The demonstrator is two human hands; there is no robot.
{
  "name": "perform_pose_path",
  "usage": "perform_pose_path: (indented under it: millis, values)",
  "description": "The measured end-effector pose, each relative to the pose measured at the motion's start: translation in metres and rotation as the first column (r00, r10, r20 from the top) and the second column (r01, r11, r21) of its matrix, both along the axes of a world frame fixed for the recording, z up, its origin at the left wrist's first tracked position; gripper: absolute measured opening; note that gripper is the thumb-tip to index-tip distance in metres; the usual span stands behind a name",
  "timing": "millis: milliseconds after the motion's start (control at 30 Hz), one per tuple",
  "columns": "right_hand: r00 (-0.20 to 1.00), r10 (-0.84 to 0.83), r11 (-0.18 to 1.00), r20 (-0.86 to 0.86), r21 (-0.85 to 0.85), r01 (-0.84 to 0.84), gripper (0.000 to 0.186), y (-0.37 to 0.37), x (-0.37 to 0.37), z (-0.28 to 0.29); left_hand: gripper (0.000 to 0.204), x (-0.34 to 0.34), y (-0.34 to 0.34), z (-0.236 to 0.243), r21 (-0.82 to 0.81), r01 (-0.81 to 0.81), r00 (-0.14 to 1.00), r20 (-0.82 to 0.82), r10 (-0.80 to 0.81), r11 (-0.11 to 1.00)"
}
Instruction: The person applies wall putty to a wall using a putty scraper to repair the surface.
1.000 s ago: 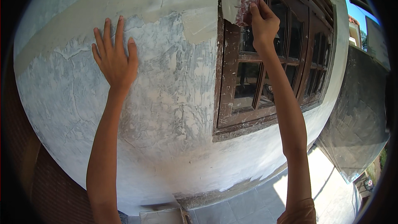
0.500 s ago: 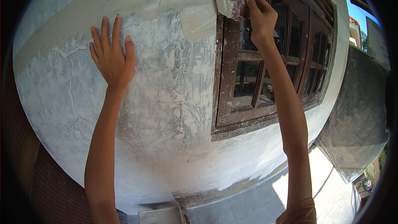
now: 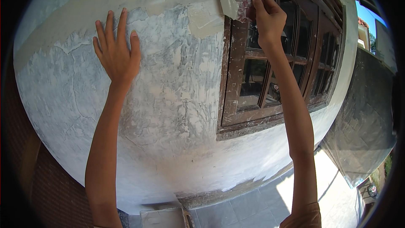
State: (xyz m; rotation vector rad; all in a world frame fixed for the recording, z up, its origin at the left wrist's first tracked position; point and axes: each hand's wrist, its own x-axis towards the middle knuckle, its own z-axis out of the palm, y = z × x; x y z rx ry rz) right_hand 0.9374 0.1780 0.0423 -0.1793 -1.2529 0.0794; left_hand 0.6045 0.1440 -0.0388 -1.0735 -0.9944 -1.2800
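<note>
- A person is standing close against a weathered, patchy plastered wall (image 3: 168, 114), both bare arms reaching up.
- The left hand (image 3: 117, 52) is pressing flat on the plaster, fingers spread apart, clasping nothing.
- The right hand (image 3: 266, 17) is holding a broad putty scraper (image 3: 234, 1), fingers wrapped tight around its handle; the blade, smeared with pale filler, is sitting at the top corner where the plaster is meeting the brown window frame (image 3: 233, 76).
- A fresh, smoother patch of filler (image 3: 204, 17) is lying just left of the blade.
- Possible trouble: the blade is overlapping the wooden frame, so filler could be smearing onto wood or the nearby glass panes (image 3: 251, 84). Its stiff corner could also be gouging the soft patch if tilted steeply. Cracked old plaster near the left hand looks loose and might be flaking off under pressure.
- Count: two hands, one scraper, one fresh patch, and one long window with several panes; the farther panes are bending away, so I cannot tell their exact number.
- Grey floor tiles (image 3: 253, 207) are showing below.
</note>
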Motion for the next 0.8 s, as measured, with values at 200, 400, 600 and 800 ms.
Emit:
perform_pose_path:
  millis: [200, 400, 600, 800]
  values:
    - [0.962, -0.234, 0.972, 0.138, 0.004, 0.236, 0.036, -0.012, -0.056, -0.017, 0.054, -0.006, 0.002, -0.003, 0.015, -0.009, 1.0, 0.011, 0.009, 1.0]
    - [0.961, -0.25, 0.968, -0.118, 0.005, 0.252, 0.035, 0.002, -0.013, -0.009, 0.054, -0.004, 0.004, -0.002, 0.019, 0.016, 1.0, -0.021, -0.016, 1.0]
    - [0.966, -0.248, 0.969, 0.08, 0.021, 0.247, 0.037, -0.02, -0.063, -0.025, 0.054, -0.005, 0.004, -0.003, 0.02, 0.003, 1.0, -0.023, -0.002, 1.0]
    - [0.982, -0.182, 0.983, -0.052, -0.028, 0.181, 0.032, -0.004, -0.027, -0.018, 0.054, -0.002, 0.003, 0.0, 0.018, 0.0, 1.0, -0.015, 0.001, 1.0]
